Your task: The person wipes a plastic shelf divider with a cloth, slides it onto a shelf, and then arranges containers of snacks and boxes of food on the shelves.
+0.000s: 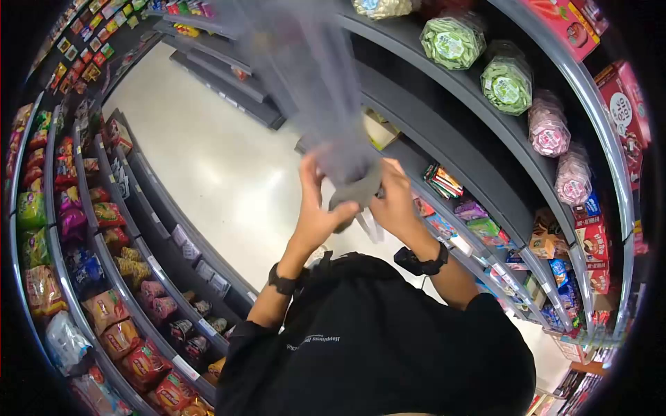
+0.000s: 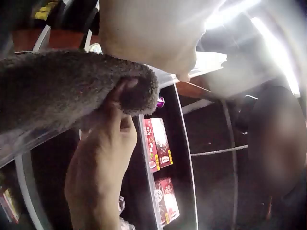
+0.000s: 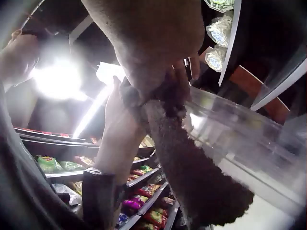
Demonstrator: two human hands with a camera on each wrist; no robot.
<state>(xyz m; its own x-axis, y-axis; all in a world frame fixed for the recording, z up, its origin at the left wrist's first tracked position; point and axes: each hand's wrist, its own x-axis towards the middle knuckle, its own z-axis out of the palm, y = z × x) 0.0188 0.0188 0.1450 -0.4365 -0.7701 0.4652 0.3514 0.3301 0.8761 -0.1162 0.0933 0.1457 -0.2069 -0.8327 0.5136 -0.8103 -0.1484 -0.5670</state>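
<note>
A long clear plastic piece point(image 1: 305, 76), blurred, stretches forward from both hands. A fuzzy grey cloth point(image 1: 362, 191) lies at its near end, between the hands. My left hand point(image 1: 313, 216) grips the cloth there, its thumb across it and its fingers up beside the plastic. On the other side my right hand point(image 1: 399, 201) holds the cloth, fingers curled at the plastic's edge. In the left wrist view the right hand point(image 2: 100, 158) has a digit pressed into the rounded end of the cloth point(image 2: 57, 91). The right wrist view has the cloth point(image 3: 192, 167) hanging along the plastic point(image 3: 240, 129).
Snack bags point(image 1: 118, 333) fill the curved shelves on the left. To the right, dark shelves point(image 1: 416, 90) carry clear tubs of green-wrapped sweets point(image 1: 452, 43) and pink ones point(image 1: 551, 132). Red boxes point(image 1: 590, 256) stand farther right. Pale floor point(image 1: 208, 152) lies between the shelves.
</note>
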